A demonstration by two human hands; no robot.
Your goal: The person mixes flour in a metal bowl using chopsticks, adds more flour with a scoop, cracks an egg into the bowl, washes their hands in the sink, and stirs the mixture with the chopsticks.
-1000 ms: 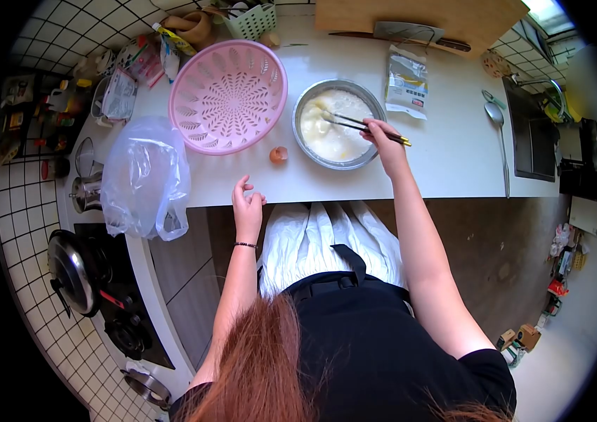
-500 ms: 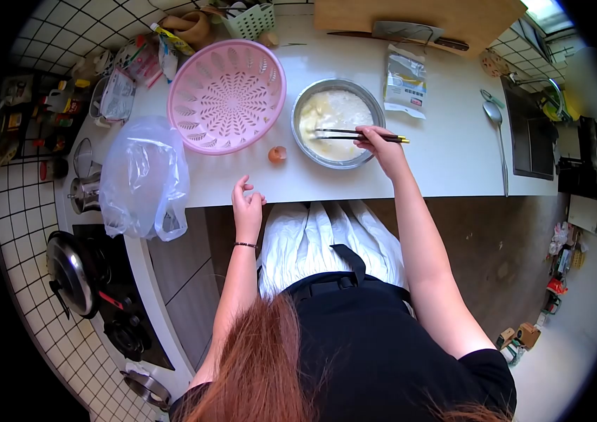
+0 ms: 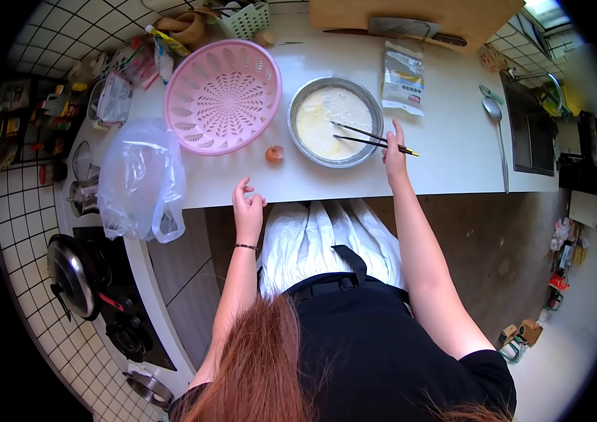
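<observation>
My right hand (image 3: 395,156) holds a pair of dark chopsticks (image 3: 365,143) with gold ends, at the right side of a round metal bowl (image 3: 377,112). Their tips are apart, over the pale, wet-looking mixture (image 3: 330,116) inside the bowl. My left hand (image 3: 248,204) is at the counter's front edge with its fingers loosely bent and apart, holding nothing. Between the bowl and a pink perforated basket (image 3: 224,98) lies a piece of brown eggshell (image 3: 274,154).
A clear plastic bag (image 3: 140,179) stands at the left, above the stove (image 3: 130,302). Behind the bowl are a packet (image 3: 404,81), a knife (image 3: 449,39) and a wooden board (image 3: 481,21). A long spoon (image 3: 498,133) lies beside the sink (image 3: 534,133).
My right hand has shifted slightly right and down, and its index finger now points up. The chopsticks have moved right within the bowl and spread apart. My left hand has stayed in place.
</observation>
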